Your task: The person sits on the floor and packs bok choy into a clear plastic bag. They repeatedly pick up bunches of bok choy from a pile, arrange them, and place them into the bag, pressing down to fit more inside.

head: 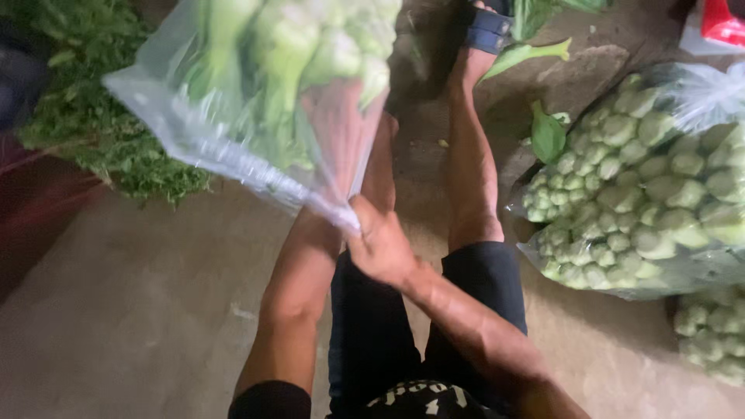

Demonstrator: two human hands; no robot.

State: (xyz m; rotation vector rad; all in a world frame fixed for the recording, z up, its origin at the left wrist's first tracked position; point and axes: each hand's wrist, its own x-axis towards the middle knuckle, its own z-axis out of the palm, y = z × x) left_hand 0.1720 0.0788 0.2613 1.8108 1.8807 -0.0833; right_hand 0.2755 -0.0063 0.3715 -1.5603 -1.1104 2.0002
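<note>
My right hand is shut on the twisted neck of a clear plastic bag. The bag is lifted and tilted up to the left, and it is stuffed with pale green leafy vegetables. My left forearm rises under the bag, and my left hand shows only as a pinkish shape through the plastic against the bag's underside. Its grip is hidden. My legs stretch out below the bag, with one foot in a blue sandal.
Two more clear bags of the same vegetables lie on the right, one large and one at the lower edge. A heap of dark leafy greens lies at left. Loose leaves are on the concrete floor, with a red and white object at top right.
</note>
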